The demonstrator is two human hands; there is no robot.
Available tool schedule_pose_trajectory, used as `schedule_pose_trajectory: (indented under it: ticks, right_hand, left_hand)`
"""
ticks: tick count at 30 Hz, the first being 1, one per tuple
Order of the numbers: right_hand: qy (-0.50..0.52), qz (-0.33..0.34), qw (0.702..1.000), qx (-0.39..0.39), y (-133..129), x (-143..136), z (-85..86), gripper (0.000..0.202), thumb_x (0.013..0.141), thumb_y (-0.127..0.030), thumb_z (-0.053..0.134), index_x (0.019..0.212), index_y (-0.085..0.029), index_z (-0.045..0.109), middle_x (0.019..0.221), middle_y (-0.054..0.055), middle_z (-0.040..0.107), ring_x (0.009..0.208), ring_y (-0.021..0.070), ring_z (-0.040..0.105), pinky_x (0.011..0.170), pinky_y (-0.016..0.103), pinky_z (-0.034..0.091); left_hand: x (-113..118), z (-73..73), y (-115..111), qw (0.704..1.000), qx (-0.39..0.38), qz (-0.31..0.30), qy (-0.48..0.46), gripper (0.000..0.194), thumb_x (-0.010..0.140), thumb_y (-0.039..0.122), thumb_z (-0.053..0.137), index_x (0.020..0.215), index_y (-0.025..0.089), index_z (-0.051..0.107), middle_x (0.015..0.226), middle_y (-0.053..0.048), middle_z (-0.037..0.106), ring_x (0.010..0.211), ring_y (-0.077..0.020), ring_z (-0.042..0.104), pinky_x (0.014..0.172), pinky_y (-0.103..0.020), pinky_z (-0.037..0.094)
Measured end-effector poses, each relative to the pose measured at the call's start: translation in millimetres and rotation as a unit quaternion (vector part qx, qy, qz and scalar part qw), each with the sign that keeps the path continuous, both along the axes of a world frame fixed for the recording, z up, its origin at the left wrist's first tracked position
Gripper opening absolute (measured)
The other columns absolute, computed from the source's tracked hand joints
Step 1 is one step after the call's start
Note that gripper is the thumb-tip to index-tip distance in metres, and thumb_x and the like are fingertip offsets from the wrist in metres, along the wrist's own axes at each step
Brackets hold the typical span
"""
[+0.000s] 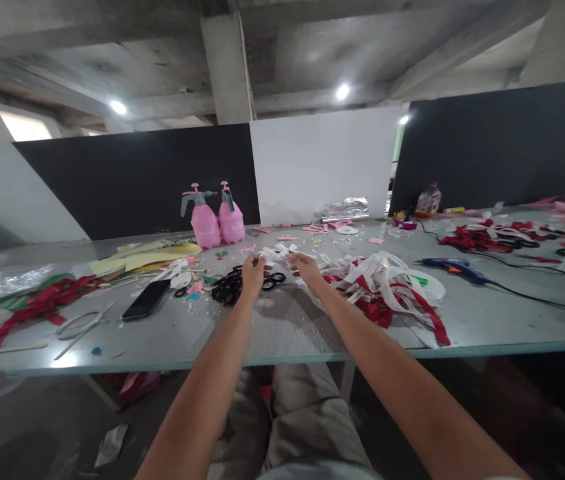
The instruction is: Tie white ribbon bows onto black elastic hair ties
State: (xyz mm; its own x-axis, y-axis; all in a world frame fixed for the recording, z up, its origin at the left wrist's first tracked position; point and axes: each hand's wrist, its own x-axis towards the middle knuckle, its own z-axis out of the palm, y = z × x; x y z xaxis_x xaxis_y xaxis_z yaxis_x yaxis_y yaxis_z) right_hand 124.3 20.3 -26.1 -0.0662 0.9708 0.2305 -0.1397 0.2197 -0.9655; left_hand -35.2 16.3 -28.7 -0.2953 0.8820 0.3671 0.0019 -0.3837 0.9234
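Both hands are over the middle of the table (282,340), a short gap apart. My left hand (254,272) is closed, its fingertips pinched at a small white piece (278,252) that spans towards the other hand. My right hand (305,269) is closed too, with thumb and finger at the right side of the white material. Beside my left hand lie a black tangled bundle (227,287) and the black handles of scissors (275,280). Right of my right hand is a heap of white and red ribbons (380,283). What exactly the fingertips grip is small and blurred.
Two pink spray bottles (206,225) stand at the back. A black phone (146,300), red ribbon (45,303) and yellow sheets (147,257) lie left. A blue glue gun (455,268) with its cable, a bottle (428,201) and more red ribbons (482,237) are right.
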Motion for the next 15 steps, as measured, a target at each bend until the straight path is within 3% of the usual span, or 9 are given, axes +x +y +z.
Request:
schedule_pose_trajectory:
  ticks: [3,6,11,15]
  right_hand:
    - [-0.075,0.008,0.996,0.054,0.2,-2.2,-1.8,0.034,0.065,-0.043,0.067,0.088,-0.018,0.068,0.076,0.001,0.064,0.063,0.0112,0.053,0.052,0.021,0.043]
    - [-0.104,0.019,0.993,0.049,2.0,-2.8,-4.1,0.028,0.066,-0.041,0.064,0.079,-0.016,0.065,0.066,0.0,0.061,0.056,0.011,0.051,0.049,0.022,0.044]
    - [-0.074,0.027,0.996,0.045,2.3,-1.8,-4.1,0.029,0.062,-0.041,0.067,0.077,-0.016,0.061,0.063,-0.001,0.059,0.054,0.0107,0.051,0.048,0.022,0.046]
    - [-0.06,0.058,0.996,0.032,-1.7,-3.6,-3.7,0.031,0.062,-0.04,0.069,0.081,-0.017,0.061,0.064,-0.002,0.06,0.055,0.0106,0.052,0.05,0.022,0.046]
  left_hand:
    - [0.6,1.1,-1.9,1.0,-0.019,-0.019,0.007,0.027,0.073,0.042,0.059,0.076,0.017,0.05,0.065,0.001,0.057,0.052,-0.0126,0.06,0.044,-0.021,0.045]
    - [1.4,1.5,-2.7,0.999,-0.025,-0.042,-0.008,0.031,0.074,0.045,0.059,0.083,0.016,0.054,0.07,-0.001,0.061,0.053,-0.0123,0.06,0.046,-0.022,0.045]
    - [3.9,0.1,-1.9,0.991,-0.05,-0.125,-0.025,0.04,0.07,0.048,0.065,0.093,0.016,0.059,0.08,-0.003,0.064,0.059,-0.0108,0.06,0.05,-0.021,0.047]
    - [4.4,-2.6,-1.2,0.987,-0.063,-0.145,-0.011,0.043,0.065,0.045,0.071,0.094,0.015,0.062,0.079,-0.003,0.064,0.058,-0.0097,0.057,0.053,-0.021,0.047]
